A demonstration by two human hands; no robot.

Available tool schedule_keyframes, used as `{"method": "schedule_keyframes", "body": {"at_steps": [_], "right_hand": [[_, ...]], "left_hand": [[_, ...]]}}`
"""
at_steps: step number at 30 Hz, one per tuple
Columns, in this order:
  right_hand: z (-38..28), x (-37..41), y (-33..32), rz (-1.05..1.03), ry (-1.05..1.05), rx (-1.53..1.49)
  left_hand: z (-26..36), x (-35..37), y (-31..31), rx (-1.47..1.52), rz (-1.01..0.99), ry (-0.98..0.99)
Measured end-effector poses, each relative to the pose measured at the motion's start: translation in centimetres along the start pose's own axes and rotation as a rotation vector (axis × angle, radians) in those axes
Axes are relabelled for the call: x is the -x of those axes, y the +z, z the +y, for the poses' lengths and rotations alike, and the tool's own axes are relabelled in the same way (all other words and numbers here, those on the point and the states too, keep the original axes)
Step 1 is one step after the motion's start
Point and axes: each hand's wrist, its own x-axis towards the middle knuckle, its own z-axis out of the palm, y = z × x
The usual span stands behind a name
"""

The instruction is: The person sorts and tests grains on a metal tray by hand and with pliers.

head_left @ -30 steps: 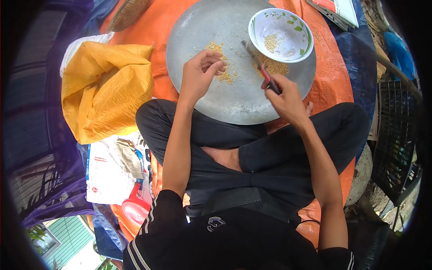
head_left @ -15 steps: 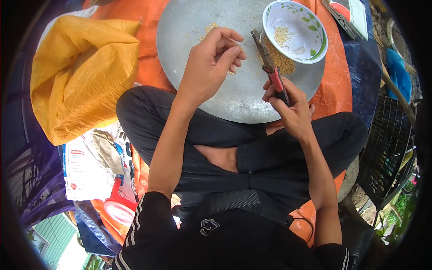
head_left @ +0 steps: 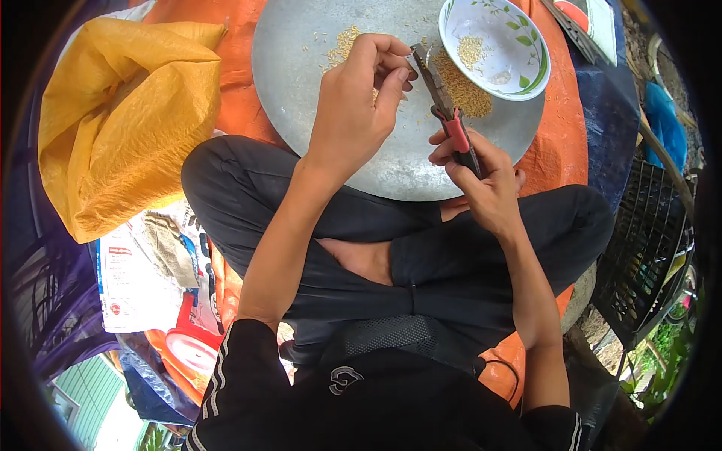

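My right hand (head_left: pixel 485 177) is wrapped around the red-and-black handles of a pair of pliers (head_left: pixel 444 105), whose dark jaws point up and left. Close to the jaw tips, my left hand (head_left: pixel 361 101) has its thumb and fingertips pinched together; whatever is between them is too small to make out. Both hands are over a round grey metal tray (head_left: pixel 398 169). On it lie a heap of golden-brown grain (head_left: pixel 470 99) and a smaller scatter of grain (head_left: pixel 344 46), partly behind my left hand. A white bowl with green leaves (head_left: pixel 519 56) holds some paler grains (head_left: pixel 471 51).
A yellow woven sack (head_left: pixel 128 128) lies at the left, above a white printed bag (head_left: pixel 139 278) and a red plastic object (head_left: pixel 192 342). Orange sheeting (head_left: pixel 560 150) spreads under the tray. A black plastic crate (head_left: pixel 647 240) stands at the right.
My left hand has moved up and right to the plier tips, its fingers drawing into a pinch. The pliers have shifted slightly left and up in my right hand.
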Motion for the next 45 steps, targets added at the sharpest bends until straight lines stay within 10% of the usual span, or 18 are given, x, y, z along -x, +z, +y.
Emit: {"method": "schedule_keyframes", "body": {"at_steps": [45], "right_hand": [[0.2,0.0,-0.4,-0.045,0.146,-0.121]], "left_hand": [[-0.1,0.1,1.4,-0.424,0.139,0.232]]}}
